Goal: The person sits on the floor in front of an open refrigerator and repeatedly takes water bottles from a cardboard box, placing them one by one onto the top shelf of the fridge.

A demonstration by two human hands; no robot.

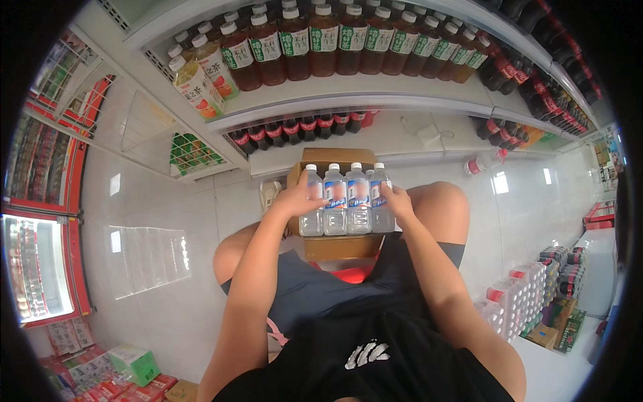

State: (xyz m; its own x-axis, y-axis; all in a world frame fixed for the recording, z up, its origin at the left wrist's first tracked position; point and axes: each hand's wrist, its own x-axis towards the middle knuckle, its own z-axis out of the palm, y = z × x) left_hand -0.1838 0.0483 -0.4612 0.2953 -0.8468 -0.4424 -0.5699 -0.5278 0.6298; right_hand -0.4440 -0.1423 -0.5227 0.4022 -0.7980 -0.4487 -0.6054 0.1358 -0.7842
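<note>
Several clear plastic bottles (359, 216) with white caps and blue-and-white labels stand side by side in a row between my hands. My left hand (297, 198) presses on the outer left bottle, thumb across its front. At the other end, my right hand (398, 202) grips the outer right bottle (383, 221) with its thumb on the label. A further white cap shows behind the row. The bottles are over or in an open cardboard box (341, 247), whose flaps show behind and in front; their bases hide its inside. The box is between my bent knees.
Ahead stands a shelf (351, 100) with brown tea bottles (321, 42) above and cola bottles (291, 129) below. A clear bottle (474, 166) lies on the floor to the right. Shrink-wrapped bottle packs (517, 296) stand at right; a lit red-framed cooler (42, 271) is at left.
</note>
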